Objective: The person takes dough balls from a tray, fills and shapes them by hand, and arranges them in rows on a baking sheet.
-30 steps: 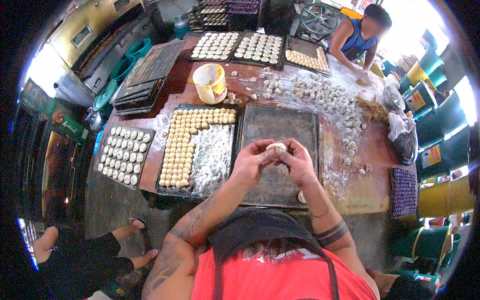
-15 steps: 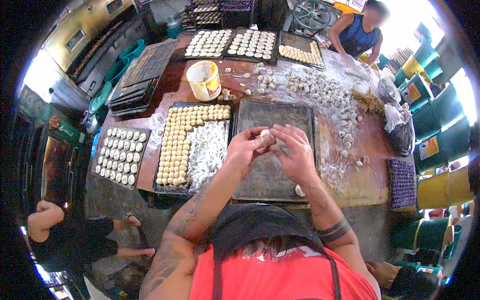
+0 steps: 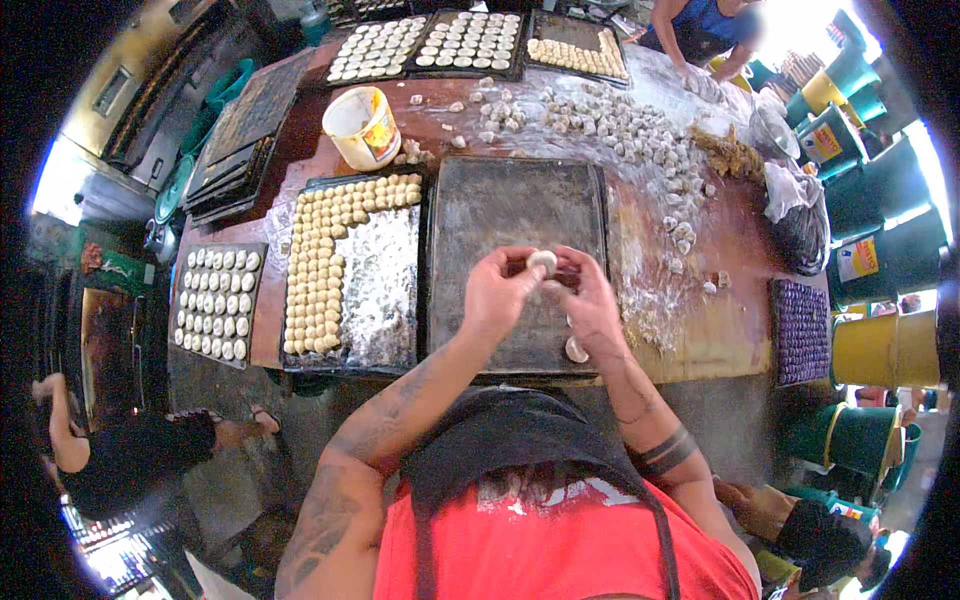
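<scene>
Dough fills most of the long wooden table (image 3: 720,340), and the person's share of it sits between both hands: a small pale dough ball (image 3: 542,262) is pinched by the curled fingers of the left hand (image 3: 497,292) and the right hand (image 3: 588,305), both closed around it above the dark empty baking tray (image 3: 515,215). One shaped piece (image 3: 577,349) lies on that tray near its front edge. The tray to the left (image 3: 352,270) holds rows of finished rounds along its left and top sides, its floured middle bare. By the look of it much remains, since a heap of cut dough lumps (image 3: 620,130) waits beyond. A yellow-white bucket (image 3: 362,127) stands nearby.
</scene>
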The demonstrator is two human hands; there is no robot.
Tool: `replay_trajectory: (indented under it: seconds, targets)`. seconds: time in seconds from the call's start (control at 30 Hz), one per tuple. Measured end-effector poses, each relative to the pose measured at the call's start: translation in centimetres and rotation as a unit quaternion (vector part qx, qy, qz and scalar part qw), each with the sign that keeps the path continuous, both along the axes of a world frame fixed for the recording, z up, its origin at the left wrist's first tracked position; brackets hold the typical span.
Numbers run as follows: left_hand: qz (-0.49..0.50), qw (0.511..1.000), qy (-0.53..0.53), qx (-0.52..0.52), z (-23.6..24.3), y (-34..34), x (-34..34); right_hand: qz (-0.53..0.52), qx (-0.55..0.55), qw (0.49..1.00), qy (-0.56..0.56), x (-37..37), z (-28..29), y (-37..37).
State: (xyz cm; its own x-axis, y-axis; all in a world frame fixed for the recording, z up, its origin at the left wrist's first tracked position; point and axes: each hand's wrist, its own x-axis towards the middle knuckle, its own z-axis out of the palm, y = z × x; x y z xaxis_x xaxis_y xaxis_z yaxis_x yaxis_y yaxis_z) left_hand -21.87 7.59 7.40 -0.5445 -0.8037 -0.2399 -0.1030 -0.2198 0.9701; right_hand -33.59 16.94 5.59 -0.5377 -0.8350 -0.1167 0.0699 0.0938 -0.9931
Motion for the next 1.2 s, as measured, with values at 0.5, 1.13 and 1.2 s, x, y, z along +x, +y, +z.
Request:
replay_trajectory:
  seconds: [0.5, 1.13, 1.2]
  targets:
    - [-0.175, 0.975, -0.116, 0.070, -9.5, 0.9, 1.0, 0.123, 0.124, 0.744, 0.645, -6.7, -8.8, 5.7]
    - [0.131, 0.759, -0.548, -0.326, -13.8, -22.7, 18.8, -0.255, 0.050, 0.941, -0.214, -19.2, -15.5, 13.7]
    - [0.181, 0.900, -0.337, -0.210, -13.9, -20.2, 15.5, -0.112, 0.081, 0.983, -0.118, -12.9, -13.2, 8.5]
